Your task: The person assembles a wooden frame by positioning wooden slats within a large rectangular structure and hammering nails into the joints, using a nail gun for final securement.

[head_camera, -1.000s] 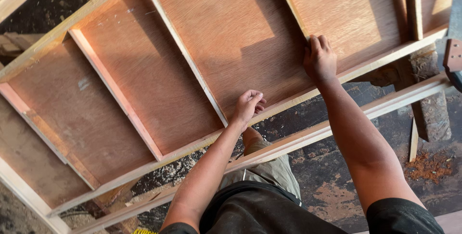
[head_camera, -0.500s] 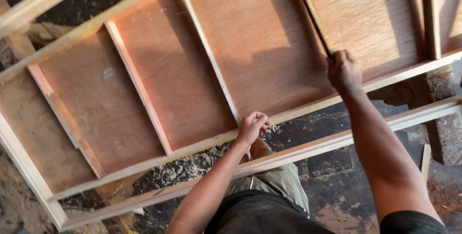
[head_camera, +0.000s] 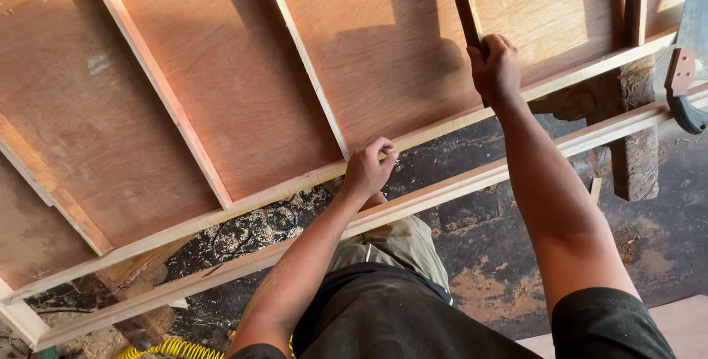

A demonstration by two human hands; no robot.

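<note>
Head view: plywood frame (head_camera: 221, 108) fills upper frame. Right hand (head_camera: 495, 70) clamped on dark slat (head_camera: 461, 1), upper right. Left hand (head_camera: 369, 168), fingers curled, pinching frame's lower rail (head_camera: 280, 191), centre. Step judged: seating slat. Next move calls for aligning it parallel to the ribs.

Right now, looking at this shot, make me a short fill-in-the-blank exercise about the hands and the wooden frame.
1. The right hand grips a dark wooden ____ that runs up across the plywood panel.
2. The left hand rests on the panel's pale ____ rail.
3. A coiled hose of ____ colour lies at the bottom of the view.
4. A second pale rail passes over the person's ____.

Missing words: slat; edge; yellow; lap
</note>
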